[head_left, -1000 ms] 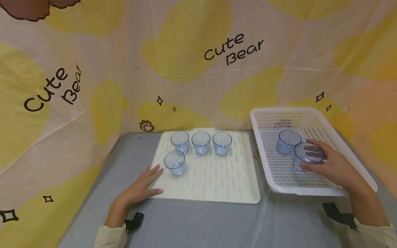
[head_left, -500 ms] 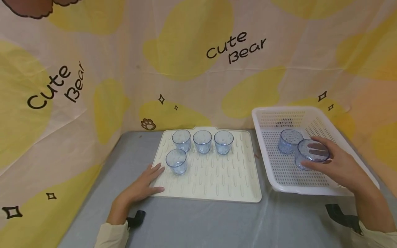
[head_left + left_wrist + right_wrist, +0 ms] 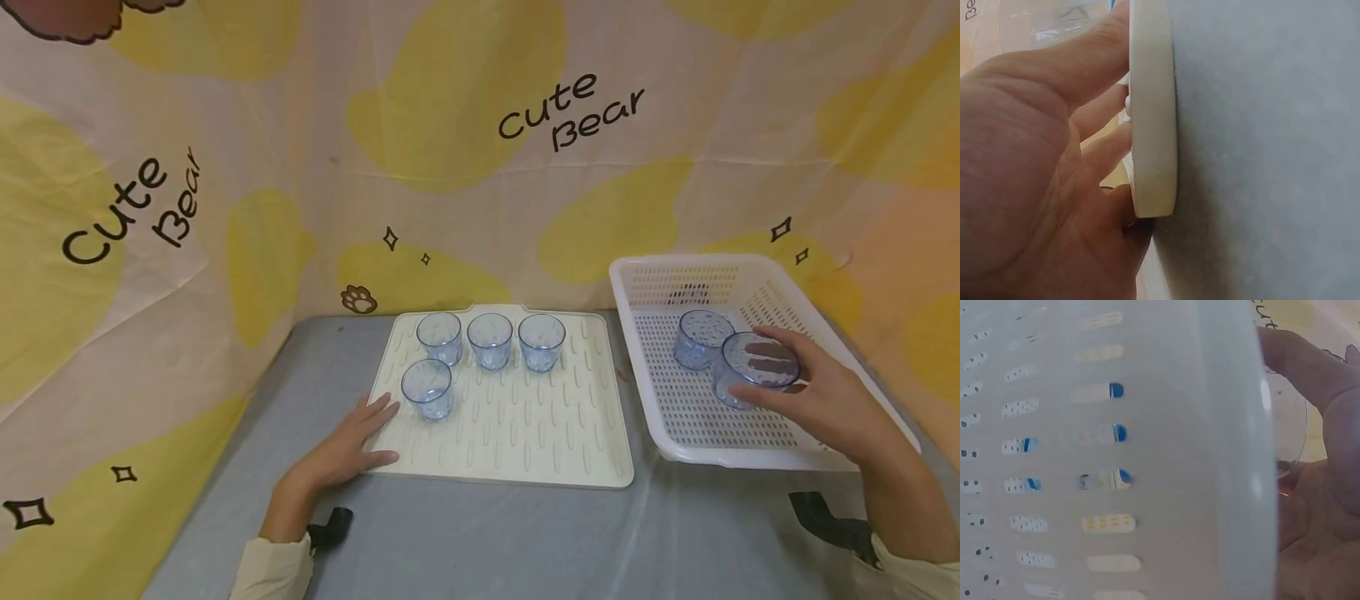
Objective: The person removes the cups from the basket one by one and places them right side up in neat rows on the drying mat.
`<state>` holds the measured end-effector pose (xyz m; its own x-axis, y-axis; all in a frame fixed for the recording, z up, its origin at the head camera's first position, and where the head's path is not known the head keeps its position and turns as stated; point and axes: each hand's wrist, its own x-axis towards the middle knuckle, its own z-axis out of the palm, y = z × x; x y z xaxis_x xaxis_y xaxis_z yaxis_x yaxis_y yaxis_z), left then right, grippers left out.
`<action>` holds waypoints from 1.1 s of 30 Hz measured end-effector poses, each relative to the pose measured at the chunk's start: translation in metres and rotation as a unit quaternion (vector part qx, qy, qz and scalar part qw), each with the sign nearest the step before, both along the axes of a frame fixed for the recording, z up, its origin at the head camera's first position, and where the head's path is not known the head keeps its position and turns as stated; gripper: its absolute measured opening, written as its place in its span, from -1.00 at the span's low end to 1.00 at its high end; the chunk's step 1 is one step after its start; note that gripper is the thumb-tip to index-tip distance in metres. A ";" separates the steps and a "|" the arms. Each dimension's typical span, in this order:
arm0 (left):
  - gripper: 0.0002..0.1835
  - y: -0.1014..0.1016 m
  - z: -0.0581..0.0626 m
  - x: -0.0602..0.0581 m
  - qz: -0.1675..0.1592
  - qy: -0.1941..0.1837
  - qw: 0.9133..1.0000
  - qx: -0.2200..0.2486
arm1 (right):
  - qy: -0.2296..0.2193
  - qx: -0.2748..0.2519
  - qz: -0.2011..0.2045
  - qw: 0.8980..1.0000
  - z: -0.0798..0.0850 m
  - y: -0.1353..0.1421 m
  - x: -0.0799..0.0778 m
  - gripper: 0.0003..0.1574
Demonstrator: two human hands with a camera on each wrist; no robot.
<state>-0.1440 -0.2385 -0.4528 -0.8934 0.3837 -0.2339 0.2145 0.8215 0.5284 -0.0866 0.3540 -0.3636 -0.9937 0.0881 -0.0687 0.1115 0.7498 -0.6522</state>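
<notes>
My right hand (image 3: 832, 396) holds a clear blue glass (image 3: 738, 387) between thumb and fingers, inside the white basket (image 3: 660, 437). Just left of it, another blue glass (image 3: 693, 350) stands in the basket, speckled with drops. My left hand (image 3: 341, 446) rests with spread fingers on the left edge of the cream drying mat (image 3: 525, 442). Near its fingertips a single glass (image 3: 429, 400) stands on the mat. Behind, a row holds a left glass (image 3: 442, 342), a middle glass (image 3: 491, 346) and a right glass (image 3: 542, 346). In the right wrist view the basket wall (image 3: 1166, 456) hides most of the held glass.
The mat and basket sit side by side on a grey table (image 3: 480, 542), with a narrow gap between. A printed cloth (image 3: 465, 167) hangs behind and along the left side. The basket's walls rise around its two glasses.
The held glass and my right hand have shifted slightly right and up in the head view, partly as the view itself shifts. My left hand stays on the mat's edge.
</notes>
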 end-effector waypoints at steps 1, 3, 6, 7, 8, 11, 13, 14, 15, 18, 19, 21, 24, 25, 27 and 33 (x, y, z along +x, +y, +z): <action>-0.08 0.000 0.000 0.000 0.000 0.000 1.000 0.000 | 0.000 -0.004 0.001 1.000 0.000 0.000 0.000 0.30; -0.08 0.000 0.000 0.001 0.000 0.001 1.000 0.000 | 0.003 -0.010 0.005 1.000 0.000 -0.001 0.001 0.28; -0.08 -0.001 0.000 0.001 -0.001 0.002 1.000 0.002 | 0.006 -0.021 0.010 1.000 0.000 -0.002 0.002 0.27; -0.09 -0.001 0.000 0.001 -0.001 0.003 1.000 0.002 | 0.007 -0.023 0.012 1.000 0.000 -0.002 0.002 0.27; -0.09 -0.001 0.000 0.001 -0.001 0.004 1.000 0.003 | 0.007 -0.024 0.013 1.000 0.001 -0.003 0.003 0.27; -0.09 -0.002 0.000 0.001 -0.003 0.005 1.000 0.003 | 0.013 -0.021 0.016 1.000 0.002 -0.004 0.004 0.26; -0.09 -0.002 0.000 0.000 -0.001 0.004 1.000 0.000 | 0.016 -0.021 0.017 1.000 0.004 -0.006 0.004 0.24; -0.09 -0.002 0.000 0.000 0.000 0.003 1.000 -0.001 | 0.018 -0.024 0.019 0.999 0.005 -0.008 0.005 0.23; -0.08 -0.002 -0.001 0.000 0.000 0.001 1.000 -0.002 | 0.019 -0.026 0.020 0.999 0.005 -0.009 0.005 0.22; -0.08 -0.003 -0.002 -0.001 0.003 0.000 1.000 -0.005 | 0.034 -0.034 0.030 0.998 0.007 -0.015 0.008 0.18; -0.08 -0.003 -0.002 -0.001 0.003 -0.001 1.000 -0.005 | 0.042 -0.036 0.034 0.998 0.008 -0.017 0.009 0.17; -0.07 -0.002 -0.002 -0.001 0.003 0.000 1.000 -0.004 | 0.059 -0.037 0.042 0.997 0.009 -0.020 0.011 0.15; -0.08 -0.002 -0.001 -0.001 0.002 0.001 1.000 -0.005 | 0.083 -0.043 0.059 0.994 0.010 -0.026 0.013 0.11; -0.08 -0.002 -0.001 -0.001 0.002 0.002 1.000 -0.005 | 0.085 -0.047 0.064 0.993 0.011 -0.028 0.014 0.11; -0.08 -0.001 -0.001 -0.001 0.001 0.003 1.000 -0.006 | 0.086 -0.045 0.069 0.993 0.012 -0.031 0.016 0.10; -0.08 -0.001 -0.001 -0.002 -0.001 0.005 1.000 -0.009 | 0.087 -0.028 0.075 0.993 0.016 -0.041 0.022 0.09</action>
